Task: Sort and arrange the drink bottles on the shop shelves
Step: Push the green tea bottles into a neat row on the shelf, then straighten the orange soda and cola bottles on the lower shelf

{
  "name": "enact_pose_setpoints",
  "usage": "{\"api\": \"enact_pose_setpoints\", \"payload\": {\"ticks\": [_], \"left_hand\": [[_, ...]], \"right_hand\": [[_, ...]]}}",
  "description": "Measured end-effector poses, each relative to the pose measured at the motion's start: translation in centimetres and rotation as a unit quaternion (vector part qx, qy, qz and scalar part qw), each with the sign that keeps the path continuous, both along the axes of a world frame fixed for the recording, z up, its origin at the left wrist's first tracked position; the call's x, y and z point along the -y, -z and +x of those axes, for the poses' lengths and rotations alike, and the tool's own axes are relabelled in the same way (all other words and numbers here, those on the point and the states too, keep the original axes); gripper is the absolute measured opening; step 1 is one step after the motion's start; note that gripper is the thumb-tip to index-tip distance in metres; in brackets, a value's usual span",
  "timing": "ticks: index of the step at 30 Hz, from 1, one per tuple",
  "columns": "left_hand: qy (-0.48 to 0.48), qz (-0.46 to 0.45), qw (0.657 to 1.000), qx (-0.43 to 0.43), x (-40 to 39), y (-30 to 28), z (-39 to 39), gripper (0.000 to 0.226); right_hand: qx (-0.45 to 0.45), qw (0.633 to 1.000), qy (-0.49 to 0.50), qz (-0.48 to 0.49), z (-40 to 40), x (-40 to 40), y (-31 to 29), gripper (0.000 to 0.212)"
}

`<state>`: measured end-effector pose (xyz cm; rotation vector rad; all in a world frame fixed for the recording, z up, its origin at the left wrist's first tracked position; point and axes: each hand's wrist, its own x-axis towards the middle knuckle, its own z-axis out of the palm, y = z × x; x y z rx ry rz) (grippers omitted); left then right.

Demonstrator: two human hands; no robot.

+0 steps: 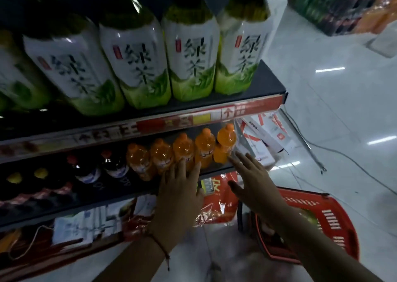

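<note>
Five orange bottles [182, 153] stand in a row at the right end of the middle shelf [120, 198], with dark cola bottles [101, 168] to their left. My left hand [180, 193] is spread flat, fingers straight, its tips touching the fronts of the middle orange bottles. My right hand [253, 180] is open too, fingers wide — the tips just beside the end bottle, holding nothing. Above, big green tea bottles [137, 60] line the top shelf [266, 82]. On the floor by my right arm sits a red basket [335, 217].
</note>
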<state>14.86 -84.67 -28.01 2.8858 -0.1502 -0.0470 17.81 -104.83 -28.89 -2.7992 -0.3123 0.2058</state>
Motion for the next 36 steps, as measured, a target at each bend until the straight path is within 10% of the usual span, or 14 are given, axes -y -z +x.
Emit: {"api": "enact_pose_setpoints", "payload": {"ticks": [15,20,29,36], "left_hand": [[0.025,0.195,0.949,0.247,3.3,16.7,16.4,0.116],[0.04,0.154,0.946,0.282,3.2,18.1,17.3,0.111],[0.047,0.095,0.947,0.303,4.0,18.2,16.8,0.107],[0.024,-0.132,0.916,0.378,5.8,26.4,11.9,0.099]], "right_hand": [[0.046,0.912,0.147,0.38,14.3,1.4,24.7,0.085],[0.066,0.907,0.183,0.373,15.6,1.2,29.6,0.054],[0.13,0.902,0.211,0.355,14.6,1.3,30.8,0.085],[0.113,0.893,0.172,0.4,14.6,2.2,31.8,0.083]]}}
